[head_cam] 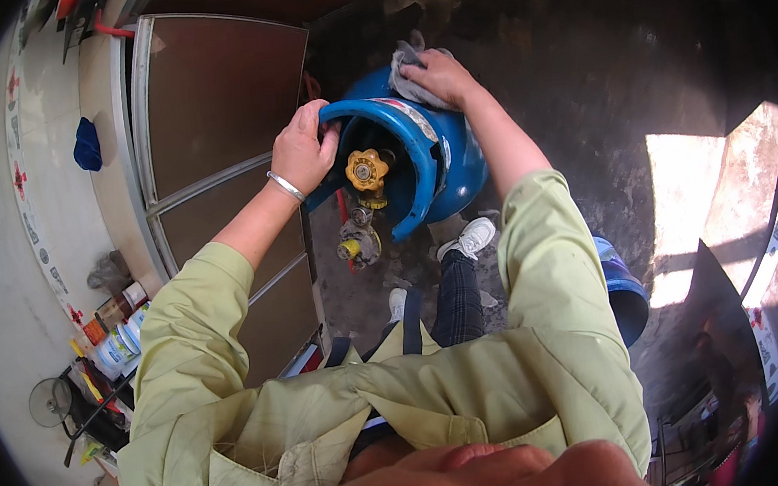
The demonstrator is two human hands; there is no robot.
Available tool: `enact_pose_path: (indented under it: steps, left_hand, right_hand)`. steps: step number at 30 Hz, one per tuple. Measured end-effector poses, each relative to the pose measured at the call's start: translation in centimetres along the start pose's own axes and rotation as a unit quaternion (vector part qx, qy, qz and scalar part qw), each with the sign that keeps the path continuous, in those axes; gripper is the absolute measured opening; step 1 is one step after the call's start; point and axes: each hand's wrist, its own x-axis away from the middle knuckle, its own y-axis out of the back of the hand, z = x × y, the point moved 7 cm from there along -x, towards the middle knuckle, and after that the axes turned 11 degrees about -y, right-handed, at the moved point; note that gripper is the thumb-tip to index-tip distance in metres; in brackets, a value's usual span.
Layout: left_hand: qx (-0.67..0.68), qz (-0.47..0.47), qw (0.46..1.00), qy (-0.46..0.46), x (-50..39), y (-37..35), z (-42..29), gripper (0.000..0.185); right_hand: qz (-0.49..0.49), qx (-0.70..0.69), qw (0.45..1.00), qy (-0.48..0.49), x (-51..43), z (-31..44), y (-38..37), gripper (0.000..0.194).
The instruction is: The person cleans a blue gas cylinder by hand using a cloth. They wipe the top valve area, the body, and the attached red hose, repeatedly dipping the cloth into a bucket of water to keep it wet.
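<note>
A blue gas cylinder (pixel 463 179) stands on the dark floor in front of me. My left hand (pixel 304 150) grips the left side of its collar (pixel 418 172). In my right hand (pixel 443 77) is a grey cloth (pixel 410 70), pressed against the cylinder's far shoulder. Inside the collar sits a yellow valve handwheel (pixel 366 170). Below it, a grimy gas regulator (pixel 359 244) with a yellow outlet juts out of the collar's opening. A red hose shows partly behind the regulator. The cylinder's base is hidden.
Brown cabinet doors (pixel 220 105) border the left side. My shoe (pixel 474 236) is close to the cylinder. To the right, a blue bucket (pixel 625 300) rests on the floor. Bottles (pixel 123 343) and a dark blue cloth (pixel 86 145) lie on the counter at left.
</note>
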Motion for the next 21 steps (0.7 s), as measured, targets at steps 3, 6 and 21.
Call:
enact_pose_path:
  steps: [3, 6, 21]
  left_hand:
    - [0.003, 0.005, 1.0, 0.001, -0.1, -0.1, -0.1, 0.03]
    - [0.015, 0.024, 0.999, 0.021, 0.0, -0.2, 0.1, 0.03]
    - [0.041, 0.017, 0.999, 0.007, -0.3, 0.0, 0.1, 0.022]
  right_hand:
    - [0.035, -0.191, 0.967, -0.165, -1.5, -5.2, 0.0, 0.06]
    - [0.028, -0.413, 0.893, -0.178, 1.6, -12.9, -1.7, 0.061]
    - [-0.181, -0.028, 0.957, 0.224, 8.8, -1.1, 1.7, 0.048]
